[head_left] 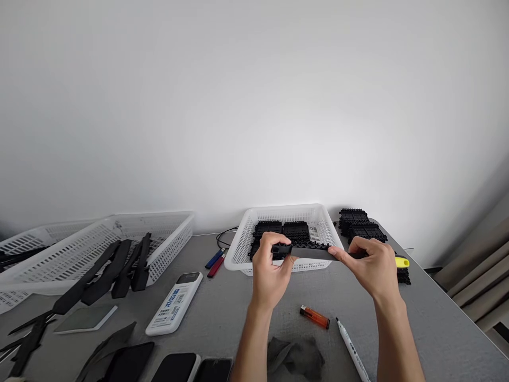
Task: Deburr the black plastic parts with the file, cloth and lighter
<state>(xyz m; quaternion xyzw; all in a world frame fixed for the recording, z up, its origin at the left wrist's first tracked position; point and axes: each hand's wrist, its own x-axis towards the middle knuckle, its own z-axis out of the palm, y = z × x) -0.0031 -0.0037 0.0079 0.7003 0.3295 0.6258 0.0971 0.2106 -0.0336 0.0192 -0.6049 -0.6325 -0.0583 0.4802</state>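
Both my hands hold one long black strip (314,251) level above the grey table (226,313), just in front of a white basket (242,241). My left hand (271,270) pinches a small black clip (281,249) at the strip's left end. My right hand (368,265) grips the strip's right end with curled fingers. The basket contains flat black grid-like parts (282,232).
An orange lighter (314,317), a white marker (352,349) and a grey cloth (294,356) lie near my wrists. Stacked black parts (360,224) and a yellow object (402,261) sit right. Left are white baskets (167,236) with black straps (115,268), a white device (174,303), phones and pens.
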